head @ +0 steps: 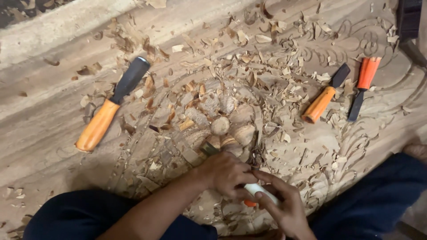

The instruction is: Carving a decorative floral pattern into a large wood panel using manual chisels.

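Observation:
Both my hands grip one chisel with a white and orange handle [255, 191] near the bottom centre. My left hand [227, 173] closes around the shaft just behind the blade [208, 150]. My right hand [284, 204] holds the handle's end. The blade tip rests on the carved flower [224, 126] in the middle of the large wooden panel [53, 102]. The flower has rounded petals around a knob-like centre.
A big chisel with an orange handle and black collar [111, 104] lies at the left. Two smaller orange-handled chisels [324, 95] [364, 84] lie at the right. Wood shavings [267, 66] cover the panel. My dark-trousered knees [75, 215] [378, 200] flank the hands.

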